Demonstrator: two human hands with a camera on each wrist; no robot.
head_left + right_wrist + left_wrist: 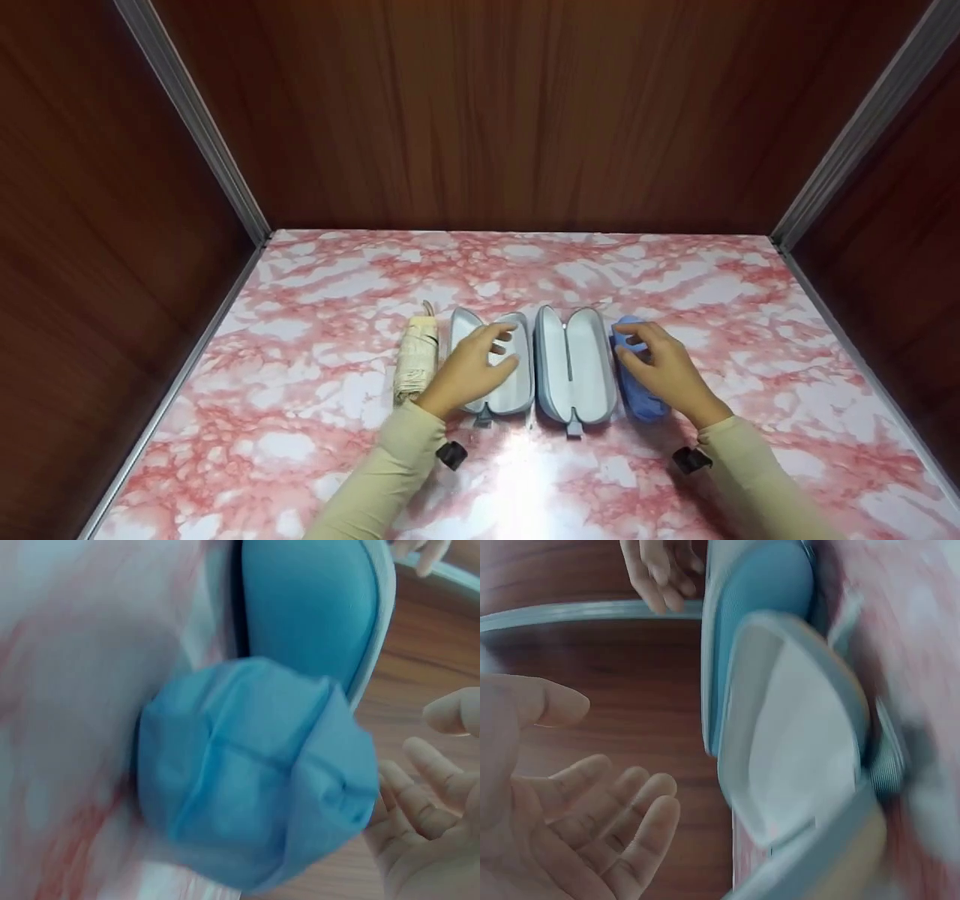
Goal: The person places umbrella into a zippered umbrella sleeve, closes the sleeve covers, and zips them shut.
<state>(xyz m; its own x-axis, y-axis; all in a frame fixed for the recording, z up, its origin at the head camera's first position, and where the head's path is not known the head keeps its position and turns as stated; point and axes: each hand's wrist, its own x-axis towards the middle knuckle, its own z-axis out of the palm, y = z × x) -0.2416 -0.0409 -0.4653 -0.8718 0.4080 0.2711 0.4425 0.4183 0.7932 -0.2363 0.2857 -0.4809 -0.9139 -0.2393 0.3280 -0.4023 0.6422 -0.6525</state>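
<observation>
Two hard oblong cases lie spread on the table, a left case [517, 375] and a right case [592, 360], both pale inside with grey-blue shells. My left hand [471, 367] hovers over the left case, fingers loosely bent, holding nothing. Beside that case, on its left, lies a cream folded umbrella [417, 356] with a cord loop at its far end. At the far right is a rolled blue fabric bundle [255, 772], whose exact kind I cannot tell. My right hand [664, 367] is above it with thumb and fingers apart, gripping nothing; whether it touches the bundle is unclear.
The table [300, 442] has a red-and-white marbled top. Brown wood-grain panels [517, 112] stand at the back and both sides, joined by grey metal posts [202, 120]. Each case has a small clasp tab [574, 429] at its near end.
</observation>
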